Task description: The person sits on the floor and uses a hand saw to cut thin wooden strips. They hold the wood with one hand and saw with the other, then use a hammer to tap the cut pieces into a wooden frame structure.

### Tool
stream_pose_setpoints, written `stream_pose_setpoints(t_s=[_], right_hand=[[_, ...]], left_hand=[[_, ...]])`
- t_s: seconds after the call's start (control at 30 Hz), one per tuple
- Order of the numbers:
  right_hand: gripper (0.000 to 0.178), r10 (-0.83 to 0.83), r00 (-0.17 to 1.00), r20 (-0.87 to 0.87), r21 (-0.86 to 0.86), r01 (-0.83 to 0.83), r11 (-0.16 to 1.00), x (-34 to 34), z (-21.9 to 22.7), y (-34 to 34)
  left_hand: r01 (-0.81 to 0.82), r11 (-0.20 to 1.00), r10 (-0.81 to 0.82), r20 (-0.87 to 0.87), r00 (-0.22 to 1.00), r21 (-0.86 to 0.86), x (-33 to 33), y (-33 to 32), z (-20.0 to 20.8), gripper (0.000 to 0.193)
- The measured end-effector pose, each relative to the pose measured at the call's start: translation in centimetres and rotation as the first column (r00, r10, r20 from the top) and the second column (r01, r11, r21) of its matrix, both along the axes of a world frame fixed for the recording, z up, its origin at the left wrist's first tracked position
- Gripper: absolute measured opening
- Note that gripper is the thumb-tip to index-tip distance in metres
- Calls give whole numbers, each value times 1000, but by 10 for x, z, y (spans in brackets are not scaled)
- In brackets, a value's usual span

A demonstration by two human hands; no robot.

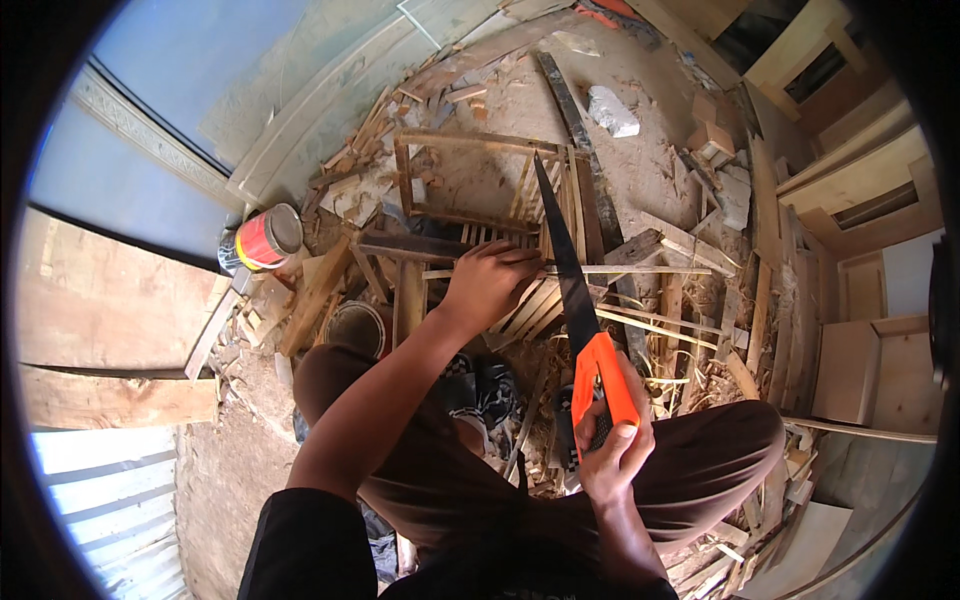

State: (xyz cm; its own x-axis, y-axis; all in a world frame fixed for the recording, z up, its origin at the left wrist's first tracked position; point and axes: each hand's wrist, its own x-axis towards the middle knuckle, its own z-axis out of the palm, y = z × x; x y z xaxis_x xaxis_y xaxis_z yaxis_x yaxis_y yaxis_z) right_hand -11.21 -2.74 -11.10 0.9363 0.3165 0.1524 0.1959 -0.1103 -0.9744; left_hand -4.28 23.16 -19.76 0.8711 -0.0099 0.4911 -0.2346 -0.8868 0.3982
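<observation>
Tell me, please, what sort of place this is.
Probably a woodworking shop: the right hand holds an orange-handled saw, wood offcuts lie over the dusty floor, and wooden panels line the right side.

Worn on the head, left of a pair — aimed steeply down past near knees to the floor — wide, upright.

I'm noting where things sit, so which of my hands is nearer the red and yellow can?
Left. Your left hand is right of the can, by a dark wooden bar; your right hand is farther right, gripping the orange saw handle.
</observation>
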Motion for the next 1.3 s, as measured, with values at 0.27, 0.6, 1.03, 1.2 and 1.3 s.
stream_pose_setpoints(t_s=[0.27, 0.6, 1.03, 1.2, 1.3], right_hand=[[85, -9, 999, -34, -28, 8, 1000, -24, 2, -20], [92, -1, 997, -75, -55, -3, 998, -17, 2, -8], [76, 38, 999, -15, -116, -40, 992, -45, 2, -32], [78, 34, 994, -103, -47, -39, 998, 5, 1, 2], [80, 34, 995, -89, -44, -38, 998, 8, -12, 3]], left_hand=[[15, 1000, -15, 25, 1000, -2, 0, -1, 0, 19], [31, 999, -31, 5, 1000, -40, -1, 1, 6, 18], [55, 998, -56, -9, 998, -44, 5, 6, 8, 24], [82, 991, -86, -33, 996, -103, -1, -2, 7, 19], [37, 996, -42, -58, 997, -86, 3, -1, 8, 19]])
